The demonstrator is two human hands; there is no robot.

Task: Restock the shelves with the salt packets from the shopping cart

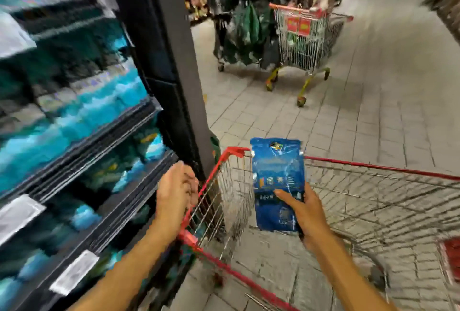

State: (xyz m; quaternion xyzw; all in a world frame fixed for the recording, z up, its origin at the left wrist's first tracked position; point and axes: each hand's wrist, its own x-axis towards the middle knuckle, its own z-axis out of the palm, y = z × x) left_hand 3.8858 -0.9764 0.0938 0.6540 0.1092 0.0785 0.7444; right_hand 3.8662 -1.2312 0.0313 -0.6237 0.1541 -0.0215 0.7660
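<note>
**Blue salt packet held above the cart, beside the stocked shelves**

Dark shelving [104, 136] fills our left side, the largest thing before us. We count three tiers with clear front edges, each packed with blurred turquoise and blue packs; the blur keeps us from counting those packs. Two white price labels [74, 272] sit on the lower shelf edges. A dark upright post [179, 61] closes the shelving on its right.

Next in size come the carts, two of them. Our own shopping cart [219, 161], red-rimmed with wire walls, stands just right of the shelving, its left corner near the post. What lies in its basket we cannot make out. A second cart [308, 36] stands well apart on the grey tiled floor [373, 111], further down the aisle, with red cards hung on it and dark green bundles beside it.

Then our two hands. Our right hand [306, 213] grips one salt packet [276, 181], thumb laid across the lower front and fingers behind it. This single blue packet stands upright, its top edge above the cart's rim, over the left part of the basket. Our left hand [176, 193] hangs between the shelf edge and the cart's left rim, fingers loosely curled, holding nothing we can see; whether it touches the rim we cannot tell.

The cart's corner and the post stand between packet and shelves.
</note>
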